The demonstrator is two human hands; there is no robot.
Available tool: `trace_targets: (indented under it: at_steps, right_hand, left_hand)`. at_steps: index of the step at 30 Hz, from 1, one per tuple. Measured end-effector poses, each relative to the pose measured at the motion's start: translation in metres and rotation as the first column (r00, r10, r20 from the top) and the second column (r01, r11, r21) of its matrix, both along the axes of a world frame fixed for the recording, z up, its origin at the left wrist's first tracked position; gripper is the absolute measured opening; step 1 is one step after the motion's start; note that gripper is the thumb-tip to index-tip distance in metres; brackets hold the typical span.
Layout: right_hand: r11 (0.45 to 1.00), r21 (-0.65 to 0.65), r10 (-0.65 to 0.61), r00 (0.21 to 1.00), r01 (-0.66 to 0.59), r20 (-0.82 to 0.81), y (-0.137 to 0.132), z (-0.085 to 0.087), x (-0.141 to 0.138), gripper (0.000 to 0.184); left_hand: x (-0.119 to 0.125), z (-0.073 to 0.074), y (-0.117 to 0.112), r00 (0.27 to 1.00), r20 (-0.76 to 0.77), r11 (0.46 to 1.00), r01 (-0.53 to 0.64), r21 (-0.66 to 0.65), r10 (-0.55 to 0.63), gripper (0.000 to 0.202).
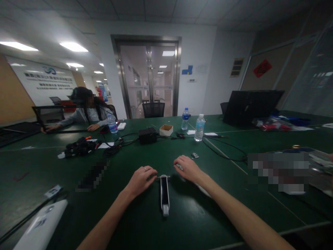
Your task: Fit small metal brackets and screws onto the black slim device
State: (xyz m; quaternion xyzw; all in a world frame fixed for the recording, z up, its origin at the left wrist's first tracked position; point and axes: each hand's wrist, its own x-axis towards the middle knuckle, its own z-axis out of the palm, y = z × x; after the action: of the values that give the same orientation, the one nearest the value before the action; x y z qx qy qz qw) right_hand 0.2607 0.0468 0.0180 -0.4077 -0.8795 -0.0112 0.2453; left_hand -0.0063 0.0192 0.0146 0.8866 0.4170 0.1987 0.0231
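Observation:
A narrow white, U-shaped frame with a dark inside lies lengthwise in front of me on the green table. A thin metal rod sticks out sideways near its far end. My left hand is at the rod's left end, thumb and fingertips pinched there. To the right of the frame and apart from it, my right hand has its fingers curled downward. Something small and pale shows under those fingers, too blurred to name. Just beyond my right hand lies a small silvery piece.
Two water bottles, an open small box and a black adapter with cables stand farther back. At far left a person sits holding a dark frame. A white device lies near left; a black monitor stands right.

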Motion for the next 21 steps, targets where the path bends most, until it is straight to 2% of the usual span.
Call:
trace_targets:
  at_steps: [3, 5, 9, 16, 21]
  right_hand:
    - [0.968, -0.026, -0.241, 0.955, 0.249, 0.171, 0.017, -0.001, 0.03, 0.014]
    - [0.93, -0.076, -0.332, 0.911, 0.36, 0.243, 0.024, -0.005, 0.045, 0.013]
    - [0.903, -0.206, -0.306, 0.901, 0.378, 0.308, 0.03, -0.01, 0.057, 0.015]
    - [0.897, -0.22, -0.315, 0.903, 0.384, 0.291, 0.03, -0.009, 0.052, 0.015]
    - [0.869, -0.288, -0.318, 0.899, 0.403, 0.3, 0.033, -0.016, 0.051, 0.014]
  left_hand:
    - [-0.009, -0.001, 0.004, 0.999, -0.032, 0.995, -0.012, -0.097, 0.009, 0.019]
    - [-0.01, -0.001, 0.004, 0.998, -0.054, 0.988, -0.02, -0.154, 0.011, 0.019]
    - [-0.005, 0.0, 0.001, 0.997, -0.078, 0.976, -0.02, -0.215, 0.003, 0.018]
    - [0.0, 0.002, -0.001, 1.0, -0.016, 0.956, -0.018, -0.293, 0.014, 0.019]
    - [0.004, 0.005, -0.003, 0.999, -0.029, 0.945, -0.043, -0.325, 0.036, 0.021]
